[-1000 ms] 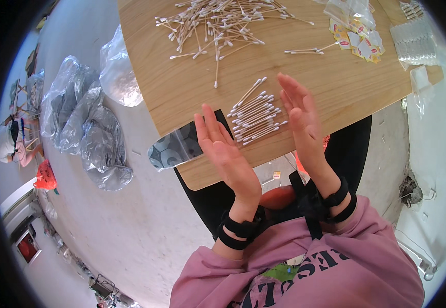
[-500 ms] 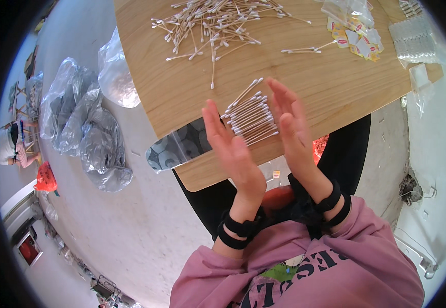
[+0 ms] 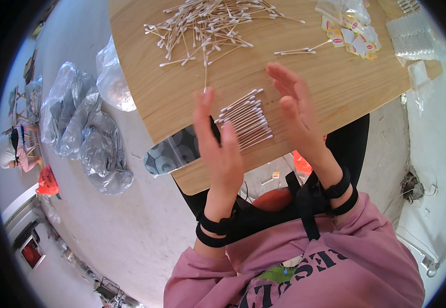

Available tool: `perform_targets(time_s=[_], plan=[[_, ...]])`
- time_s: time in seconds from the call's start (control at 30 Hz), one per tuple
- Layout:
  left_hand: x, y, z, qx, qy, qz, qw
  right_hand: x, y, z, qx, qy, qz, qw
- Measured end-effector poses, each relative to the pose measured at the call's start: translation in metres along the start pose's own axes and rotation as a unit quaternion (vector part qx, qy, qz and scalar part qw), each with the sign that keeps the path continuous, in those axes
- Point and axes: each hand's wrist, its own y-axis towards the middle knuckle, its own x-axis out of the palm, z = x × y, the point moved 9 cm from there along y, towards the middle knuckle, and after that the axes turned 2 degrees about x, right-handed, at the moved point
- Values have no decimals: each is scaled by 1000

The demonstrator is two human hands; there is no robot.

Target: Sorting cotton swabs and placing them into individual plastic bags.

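Observation:
A row of cotton swabs (image 3: 247, 119) with white tips and wooden sticks lies side by side near the table's front edge. My left hand (image 3: 217, 146) is held upright at the row's left, fingers apart, holding nothing; it hides part of the left ends. On the other side, my right hand (image 3: 299, 113) is raised with its palm toward the row, open and not touching it. Under the left hand lies a grey patterned plastic pouch (image 3: 174, 150). Farther back spreads a loose heap of cotton swabs (image 3: 202, 25).
Yellow and white paper labels (image 3: 359, 43) and clear plastic bags (image 3: 343, 11) lie at the back right of the wooden table (image 3: 294, 66), with clear plastic packs (image 3: 412, 38) beyond. Grey plastic bags (image 3: 87, 128) lie on the floor at left. A person (image 3: 15, 149) is far left.
Both hands have moved apart, the left to the left and the right slightly to the right. The swabs lie in a more even row; the top ones now sit closer against the rest.

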Motion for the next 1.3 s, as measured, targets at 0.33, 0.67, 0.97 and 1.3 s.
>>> perform_targets(time_s=[0.33, 0.67, 0.97, 1.3], plan=[[-1, 3, -19, -98, -341, 163, 921, 22, 8, 15, 51, 232, 37, 971], [39, -5, 16, 59, 361, -120, 923, -4, 15, -13, -111, -241, -20, 964], [50, -21, 1, 49, 381, -157, 910, -6, -41, -34, -194, -502, -118, 835], [36, -25, 10, 32, 401, -165, 901, -60, -103, -27, -97, -372, -98, 918]])
